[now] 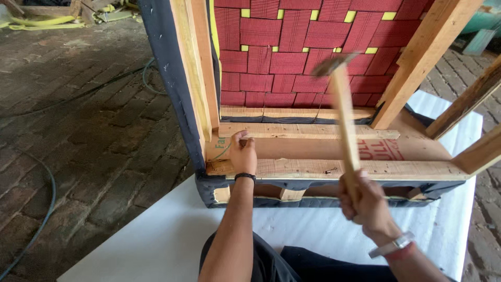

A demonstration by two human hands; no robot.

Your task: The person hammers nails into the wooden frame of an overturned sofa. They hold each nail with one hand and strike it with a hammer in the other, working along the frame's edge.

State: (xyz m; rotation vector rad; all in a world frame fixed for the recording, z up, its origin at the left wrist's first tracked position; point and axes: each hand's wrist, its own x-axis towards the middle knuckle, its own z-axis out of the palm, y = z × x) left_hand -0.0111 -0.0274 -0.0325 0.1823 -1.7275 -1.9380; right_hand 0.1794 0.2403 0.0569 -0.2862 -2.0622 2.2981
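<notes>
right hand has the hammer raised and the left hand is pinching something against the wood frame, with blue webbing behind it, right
Not quite: the webbing is red with small yellow squares, not blue. The head view shows it. The rest holds: the right hand has the hammer raised, and the left hand pinches something too small to tell against the wood frame.

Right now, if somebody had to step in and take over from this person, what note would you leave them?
Left hand: fingertips pinched against the pale wooden frame rail near the corner post; whether it holds a nail is too small to tell.
Right hand: gripping the wooden-handled hammer, raised, head blurred.
The upholstered furniture frame with red woven webbing stands on a white sheet over brick floor.
Done: webbing and dark fabric edge are on.
Left: a small dark nail lies loose on the rail.
</notes>
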